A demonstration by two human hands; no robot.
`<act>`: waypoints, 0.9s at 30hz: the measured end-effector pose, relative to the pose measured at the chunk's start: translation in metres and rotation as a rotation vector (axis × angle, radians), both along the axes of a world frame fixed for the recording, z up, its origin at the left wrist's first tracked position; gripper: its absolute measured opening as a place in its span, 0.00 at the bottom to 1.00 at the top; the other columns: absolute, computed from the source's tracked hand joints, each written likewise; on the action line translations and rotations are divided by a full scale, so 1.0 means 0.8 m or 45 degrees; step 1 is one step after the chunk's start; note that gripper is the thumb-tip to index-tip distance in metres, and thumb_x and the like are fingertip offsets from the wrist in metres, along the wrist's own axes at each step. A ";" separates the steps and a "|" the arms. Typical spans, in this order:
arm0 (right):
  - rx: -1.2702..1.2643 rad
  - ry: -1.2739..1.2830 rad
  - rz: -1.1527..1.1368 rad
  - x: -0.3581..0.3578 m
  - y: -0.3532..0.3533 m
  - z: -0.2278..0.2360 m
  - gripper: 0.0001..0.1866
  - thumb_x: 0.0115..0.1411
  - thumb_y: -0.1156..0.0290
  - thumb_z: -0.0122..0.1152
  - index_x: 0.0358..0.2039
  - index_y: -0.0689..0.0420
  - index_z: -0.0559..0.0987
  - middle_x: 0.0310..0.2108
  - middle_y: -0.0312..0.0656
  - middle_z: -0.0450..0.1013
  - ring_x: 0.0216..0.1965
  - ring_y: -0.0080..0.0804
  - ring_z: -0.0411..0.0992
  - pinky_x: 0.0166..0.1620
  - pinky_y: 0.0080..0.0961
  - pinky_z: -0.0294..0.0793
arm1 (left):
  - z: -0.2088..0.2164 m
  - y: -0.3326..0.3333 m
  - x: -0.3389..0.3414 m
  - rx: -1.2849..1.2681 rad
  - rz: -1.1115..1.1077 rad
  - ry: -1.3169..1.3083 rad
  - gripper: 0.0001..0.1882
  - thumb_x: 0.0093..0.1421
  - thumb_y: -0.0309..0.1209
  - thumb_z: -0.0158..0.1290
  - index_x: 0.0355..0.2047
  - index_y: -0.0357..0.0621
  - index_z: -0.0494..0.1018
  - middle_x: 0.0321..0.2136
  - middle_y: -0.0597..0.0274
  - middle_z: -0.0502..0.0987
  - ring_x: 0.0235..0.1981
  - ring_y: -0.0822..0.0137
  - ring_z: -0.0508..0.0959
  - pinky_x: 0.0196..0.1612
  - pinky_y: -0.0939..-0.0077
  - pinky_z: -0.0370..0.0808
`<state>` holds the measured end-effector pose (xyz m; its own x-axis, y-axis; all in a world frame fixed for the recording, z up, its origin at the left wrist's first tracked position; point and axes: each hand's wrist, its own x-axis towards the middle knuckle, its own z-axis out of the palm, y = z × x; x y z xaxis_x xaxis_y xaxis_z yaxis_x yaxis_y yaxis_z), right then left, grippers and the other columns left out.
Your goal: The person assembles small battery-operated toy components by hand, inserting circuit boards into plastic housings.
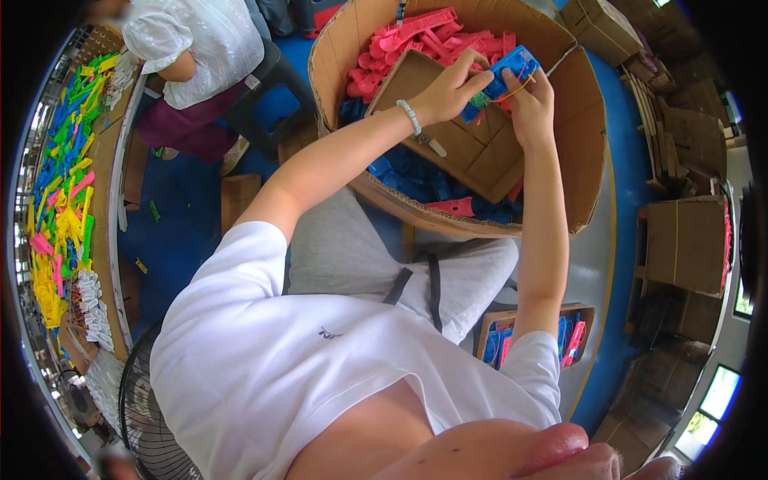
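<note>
Above the large cardboard bin, my left hand and my right hand are closed around a blue plastic part. A thin yellow-orange wire or band loops off the part beside my right fingers. Something small and green shows under my left fingers; I cannot tell whether it belongs to the part. Below the hands an open cardboard tray lies tilted in the bin. Pink-red plastic parts are heaped behind it, and blue plastic parts lie in front.
The cardboard bin's wall curves around my work. A small box of blue and pink parts stands by my right elbow. On the left, a long table carries colourful plastic pieces, and a person in white sits beside it. A fan is behind.
</note>
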<state>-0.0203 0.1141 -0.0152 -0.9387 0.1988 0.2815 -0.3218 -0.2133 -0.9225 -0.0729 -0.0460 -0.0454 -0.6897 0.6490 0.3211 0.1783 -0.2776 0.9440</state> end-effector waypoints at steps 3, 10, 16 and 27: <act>0.097 0.010 -0.145 0.010 0.007 0.005 0.12 0.59 0.79 0.62 0.44 0.61 0.75 0.36 0.37 0.75 0.37 0.21 0.72 0.41 0.21 0.72 | 0.009 0.013 0.014 -0.025 0.116 0.240 0.13 0.69 0.37 0.46 0.47 0.43 0.60 0.36 0.60 0.74 0.36 0.76 0.74 0.38 0.80 0.72; -0.124 -0.046 -0.099 0.089 -0.011 0.049 0.17 0.61 0.78 0.59 0.50 0.65 0.70 0.43 0.47 0.75 0.41 0.29 0.75 0.44 0.27 0.75 | 0.059 0.007 0.066 0.258 -0.131 -0.209 0.16 0.69 0.38 0.45 0.52 0.45 0.60 0.36 0.57 0.75 0.37 0.75 0.75 0.40 0.79 0.73; 0.269 0.157 -0.286 0.180 -0.044 0.046 0.12 0.57 0.80 0.63 0.41 0.65 0.76 0.49 0.44 0.72 0.47 0.29 0.72 0.44 0.26 0.77 | 0.080 0.016 0.114 0.442 -0.120 -0.208 0.17 0.70 0.37 0.43 0.54 0.45 0.58 0.36 0.57 0.75 0.35 0.72 0.77 0.38 0.75 0.75; 0.339 0.206 -0.813 0.337 -0.081 0.002 0.14 0.48 0.79 0.72 0.36 0.63 0.78 0.46 0.41 0.73 0.41 0.27 0.74 0.44 0.22 0.77 | 0.044 0.014 0.277 0.517 -0.398 -0.627 0.18 0.66 0.36 0.46 0.52 0.39 0.68 0.41 0.57 0.77 0.41 0.67 0.78 0.44 0.73 0.75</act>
<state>0.2492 0.0495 -0.0136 -0.6040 0.6012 0.5232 -0.4466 0.2884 -0.8470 0.1484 -0.0348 -0.0103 -0.6176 0.7355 0.2784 -0.3880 -0.5929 0.7056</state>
